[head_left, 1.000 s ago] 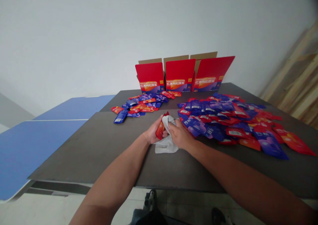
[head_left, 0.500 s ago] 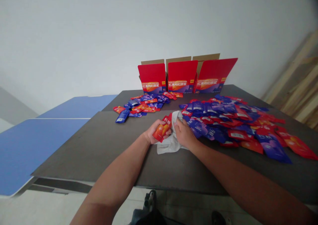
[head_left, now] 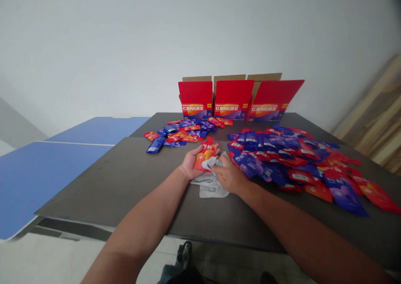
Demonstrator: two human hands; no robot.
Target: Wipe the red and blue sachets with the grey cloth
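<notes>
While the left hand (head_left: 191, 163) grips a red-orange sachet (head_left: 205, 156), the right hand (head_left: 229, 176) closes on a grey cloth (head_left: 210, 186) against it, beside a large heap of sachets (head_left: 269, 150) on the dark bench (head_left: 125, 183).

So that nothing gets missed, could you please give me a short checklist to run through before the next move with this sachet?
1. Red and orange sachet held firmly in the left hand: ok.
2. Grey cloth pressed to the sachet by the right hand: ok.
3. Sachet surface free of smears: cannot tell, the cloth covers part of it.
4. Three cardboard boxes standing with red flaps raised: ok.
5. Contents of those boxes: cannot tell, the flaps hide them.
6. Right hand apart from the large sachet heap: cannot tell, they nearly meet.
</notes>
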